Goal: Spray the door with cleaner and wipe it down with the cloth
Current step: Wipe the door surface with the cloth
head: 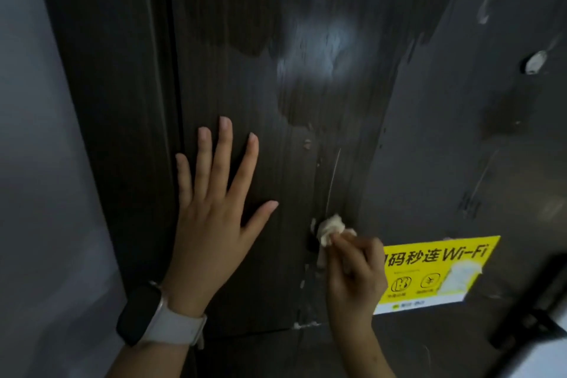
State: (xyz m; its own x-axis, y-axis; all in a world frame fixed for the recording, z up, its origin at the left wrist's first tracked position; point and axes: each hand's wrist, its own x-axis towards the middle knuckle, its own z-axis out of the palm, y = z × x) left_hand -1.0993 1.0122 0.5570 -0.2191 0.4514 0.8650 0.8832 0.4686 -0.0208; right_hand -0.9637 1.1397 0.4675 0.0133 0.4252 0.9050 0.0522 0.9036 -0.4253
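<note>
Right hand (pixel 352 267) pinches cloth (pixel 329 228) against door (pixel 276 101).

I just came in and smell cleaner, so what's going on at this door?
A person is wiping down the dark door. The left hand, with a watch on its wrist, lies flat on the door with fingers spread. The right hand pinches a small crumpled cloth and presses it against the door beside a yellow Wi-Fi sticker. Wet streaks show higher up, so cleaner seems already applied. No spray bottle is in view.
</note>
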